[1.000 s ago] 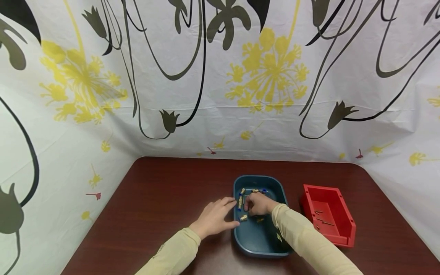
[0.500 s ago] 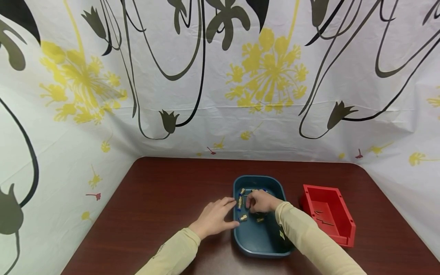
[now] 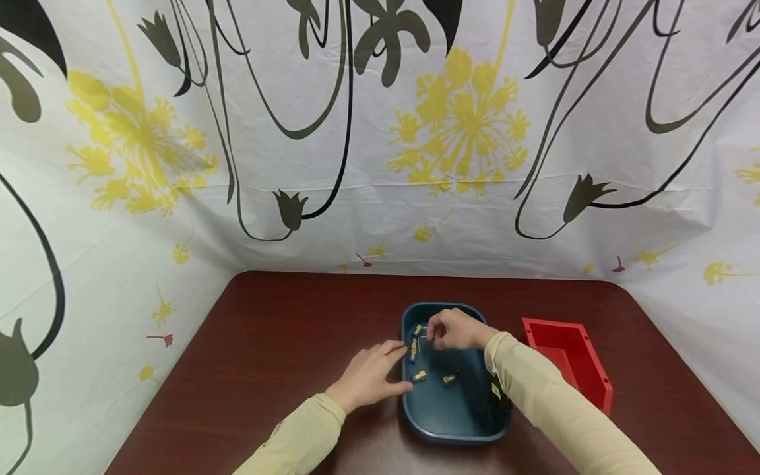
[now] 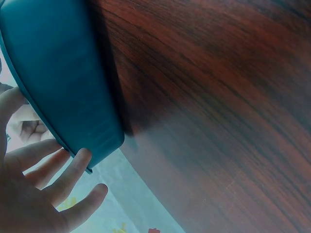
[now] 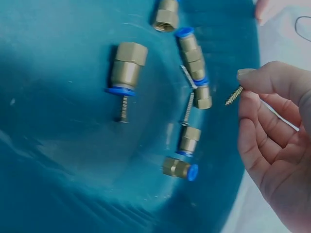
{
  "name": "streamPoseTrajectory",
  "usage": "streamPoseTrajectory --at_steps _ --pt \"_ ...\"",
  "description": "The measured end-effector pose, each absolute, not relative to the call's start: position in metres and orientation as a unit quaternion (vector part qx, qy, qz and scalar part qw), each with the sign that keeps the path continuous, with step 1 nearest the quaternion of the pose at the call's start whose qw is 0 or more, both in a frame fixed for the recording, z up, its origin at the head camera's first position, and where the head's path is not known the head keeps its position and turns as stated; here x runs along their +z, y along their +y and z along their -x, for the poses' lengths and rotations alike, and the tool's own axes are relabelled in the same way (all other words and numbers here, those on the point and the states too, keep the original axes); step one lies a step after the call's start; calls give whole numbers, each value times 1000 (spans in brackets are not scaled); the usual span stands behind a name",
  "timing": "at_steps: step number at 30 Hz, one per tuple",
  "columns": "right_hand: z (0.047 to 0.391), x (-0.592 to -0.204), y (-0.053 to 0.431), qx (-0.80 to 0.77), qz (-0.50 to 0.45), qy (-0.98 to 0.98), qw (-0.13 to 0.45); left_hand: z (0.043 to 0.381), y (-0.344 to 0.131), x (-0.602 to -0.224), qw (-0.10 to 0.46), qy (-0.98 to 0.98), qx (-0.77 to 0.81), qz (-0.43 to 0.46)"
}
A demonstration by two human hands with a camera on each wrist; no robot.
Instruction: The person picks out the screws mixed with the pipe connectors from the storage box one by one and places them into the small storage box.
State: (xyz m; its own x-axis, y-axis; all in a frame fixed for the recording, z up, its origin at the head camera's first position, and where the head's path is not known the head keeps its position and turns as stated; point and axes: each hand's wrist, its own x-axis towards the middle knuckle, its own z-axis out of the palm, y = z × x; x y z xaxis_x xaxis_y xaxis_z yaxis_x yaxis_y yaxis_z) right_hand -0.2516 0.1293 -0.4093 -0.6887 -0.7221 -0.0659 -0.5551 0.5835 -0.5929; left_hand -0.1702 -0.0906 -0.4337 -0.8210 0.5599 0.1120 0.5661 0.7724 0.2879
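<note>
My right hand (image 3: 456, 328) is raised over the far part of the blue tray (image 3: 457, 425), pinching a small threaded screw (image 5: 234, 95) between thumb and index finger. Below it lie several brass fittings with blue collars, among them a larger one (image 5: 129, 68) and a double-length one (image 5: 192, 56). Loose screws lie by them, one screw (image 5: 188, 108) touching or close to a fitting. My left hand (image 3: 369, 376) is at the tray's left side, fingers spread and lightly bent; in the left wrist view its fingers (image 4: 73, 177) touch the rim.
A red bin (image 3: 594, 359) stands right of the tray, partly covered by the right sleeve (image 3: 552, 396). Both containers are on a dark reddish-brown table (image 3: 285, 330). A patterned white cloth (image 3: 368, 158) hangs behind and to the left.
My right hand has come up from the tray floor and shifted slightly away and to the right. Its sleeve now hides the small pieces in the red bin. The left hand stays put.
</note>
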Motion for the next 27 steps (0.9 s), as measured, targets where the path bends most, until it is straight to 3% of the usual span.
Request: streamPoseTrajectory --at_steps 27 --pt "254 -372 160 -257 382 880 117 169 -89 -433 8 -942 -159 294"
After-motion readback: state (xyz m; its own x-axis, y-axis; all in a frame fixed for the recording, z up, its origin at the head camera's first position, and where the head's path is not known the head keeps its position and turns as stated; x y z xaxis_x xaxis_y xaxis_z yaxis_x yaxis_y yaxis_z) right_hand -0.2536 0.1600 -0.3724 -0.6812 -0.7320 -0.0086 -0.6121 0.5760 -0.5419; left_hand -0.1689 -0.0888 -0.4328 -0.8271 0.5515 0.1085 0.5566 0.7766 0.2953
